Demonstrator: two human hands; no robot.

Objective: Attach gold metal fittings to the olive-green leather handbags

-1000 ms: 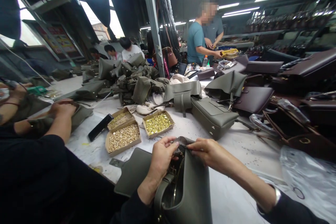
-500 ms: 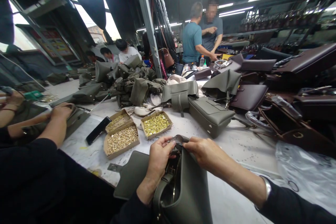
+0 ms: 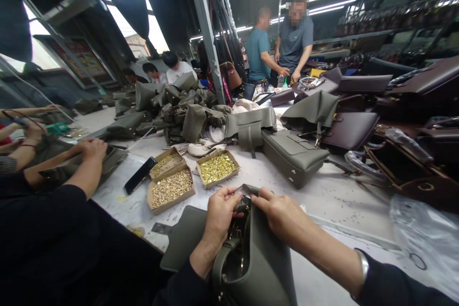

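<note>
Pinching the mouth of the olive handbag w/ both hands: left hand thumb + fingers closed on a dark fitting at the rim, right hand gripping the rim opposite, knuckles up. Bag stands at the near edge of the table. I'd keep the rim taut, wrists low, forearms angled in.
</note>
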